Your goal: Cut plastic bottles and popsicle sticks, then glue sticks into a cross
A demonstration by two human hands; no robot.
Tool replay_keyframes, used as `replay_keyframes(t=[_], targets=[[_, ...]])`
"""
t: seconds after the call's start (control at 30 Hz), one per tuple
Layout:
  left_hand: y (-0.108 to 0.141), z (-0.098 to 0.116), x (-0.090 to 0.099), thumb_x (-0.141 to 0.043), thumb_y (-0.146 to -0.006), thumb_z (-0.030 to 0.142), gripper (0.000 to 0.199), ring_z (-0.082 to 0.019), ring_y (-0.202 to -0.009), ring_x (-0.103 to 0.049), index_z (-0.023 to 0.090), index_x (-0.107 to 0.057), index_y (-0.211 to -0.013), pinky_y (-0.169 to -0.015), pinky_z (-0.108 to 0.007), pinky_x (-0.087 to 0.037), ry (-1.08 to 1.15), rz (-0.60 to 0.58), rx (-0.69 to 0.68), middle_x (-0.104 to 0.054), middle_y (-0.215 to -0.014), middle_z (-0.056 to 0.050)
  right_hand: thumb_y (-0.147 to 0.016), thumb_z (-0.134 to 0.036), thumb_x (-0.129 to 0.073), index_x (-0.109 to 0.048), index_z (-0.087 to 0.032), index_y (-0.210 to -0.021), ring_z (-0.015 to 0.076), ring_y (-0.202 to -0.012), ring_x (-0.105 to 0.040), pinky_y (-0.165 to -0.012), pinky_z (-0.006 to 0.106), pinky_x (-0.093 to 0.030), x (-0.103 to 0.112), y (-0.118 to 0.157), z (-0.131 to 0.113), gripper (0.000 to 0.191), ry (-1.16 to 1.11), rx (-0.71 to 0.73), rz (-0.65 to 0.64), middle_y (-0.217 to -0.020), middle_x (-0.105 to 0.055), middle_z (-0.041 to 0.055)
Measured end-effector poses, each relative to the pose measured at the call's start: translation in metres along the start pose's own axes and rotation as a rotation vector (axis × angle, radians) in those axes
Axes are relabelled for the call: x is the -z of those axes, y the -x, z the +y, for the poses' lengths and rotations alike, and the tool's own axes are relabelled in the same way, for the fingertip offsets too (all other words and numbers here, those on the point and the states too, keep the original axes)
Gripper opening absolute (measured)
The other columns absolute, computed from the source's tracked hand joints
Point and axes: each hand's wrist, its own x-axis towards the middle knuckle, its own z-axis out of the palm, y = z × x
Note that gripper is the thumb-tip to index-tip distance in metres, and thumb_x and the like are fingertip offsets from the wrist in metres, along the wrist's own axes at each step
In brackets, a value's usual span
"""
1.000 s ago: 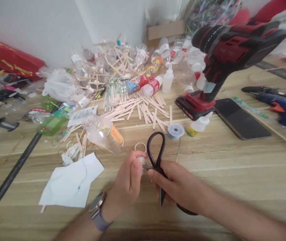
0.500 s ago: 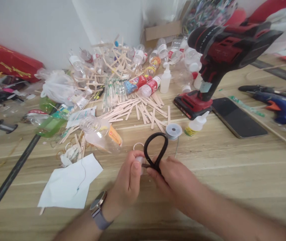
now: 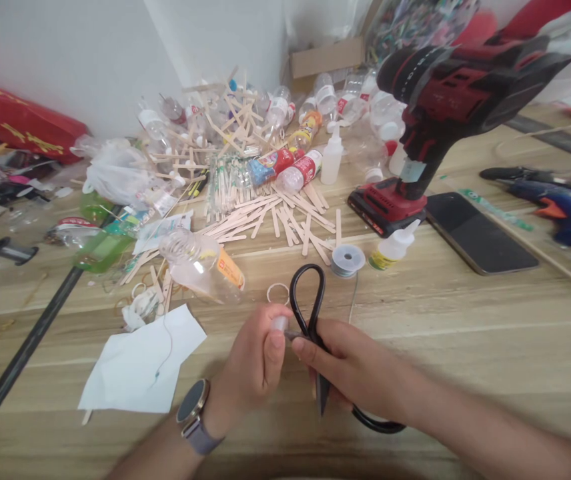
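Pretty busy wooden table (image 3: 465,360), with a big red-and-black drill (image 3: 465,93) standing towards the right. Black scissors (image 3: 312,329) are gripped in the right hand (image 3: 348,357) — blades spread apart. The left hand (image 3: 255,347) is close by, a thin white ring (image 3: 278,284) lying just past it. Smallest is a whitish plastic piece (image 3: 279,323) — pinched between left thumb and fingers, right by one blade tip.

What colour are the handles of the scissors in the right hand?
The scissors have black handles, which show best in the head view.
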Motion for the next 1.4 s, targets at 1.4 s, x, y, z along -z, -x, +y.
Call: replay_keyframes(t=[1.4], targets=[[0.0,-0.011,-0.005,-0.024,-0.101,0.058,0.053,-0.021,-0.083,-0.056,0.019,-0.06,-0.109,-0.071,-0.031,-0.044,0.454,0.013,0.295,-0.063,-0.093,-0.006,-0.097,-0.022,-0.043,-0.063,-0.013,-0.091,0.0292,-0.078,-0.066,-0.075,0.041,-0.042,-0.001,-0.005,0.005,0.023,0.756,0.23,0.308,-0.086,-0.072,0.0144]])
